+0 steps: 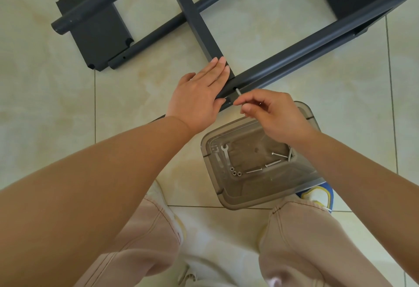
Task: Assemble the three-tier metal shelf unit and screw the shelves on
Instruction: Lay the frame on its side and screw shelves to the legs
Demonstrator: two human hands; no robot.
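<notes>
Just above the clear parts tray (pixel 226 198) on the floor, left hand (pixel 199 96) presses flat on the middle shelf (pixel 192 19) end while right hand (pixel 269 114) pinches a screw (pixel 238 92) entering the post (pixel 294 55) hole; step: fastening shelf; next likely needs seating it straight, then a nut.

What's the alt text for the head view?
The right hand pinches a silver screw at a hole in a dark metal post while the left hand presses flat on the dark shelf edge; a clear plastic tray holds spare screws, nuts and a spanner.
</notes>
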